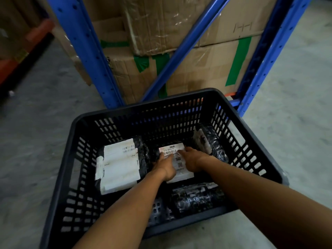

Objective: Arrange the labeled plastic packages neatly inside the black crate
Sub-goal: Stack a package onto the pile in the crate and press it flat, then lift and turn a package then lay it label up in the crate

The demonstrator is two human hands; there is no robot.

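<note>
A labeled package (177, 159) lies at the middle of the black crate (251, 126) floor, the left hand (166, 168) and right hand (193, 161) pressed on its sides, covering much of the label; whether the fingers clasp it cannot be told. A second package (119, 167) lies left, another (210, 141) leans against the right wall, a fourth (195, 198) sits partly hidden by forearms. Blue racking (84, 51) and cardboard boxes (197, 69) stand behind on the concrete floor (36, 141).

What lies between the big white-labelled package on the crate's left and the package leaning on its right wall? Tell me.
Head view: between the big white-labelled package and the leaning package lies the middle labelled package, under both hands: left hand, right hand.
</note>
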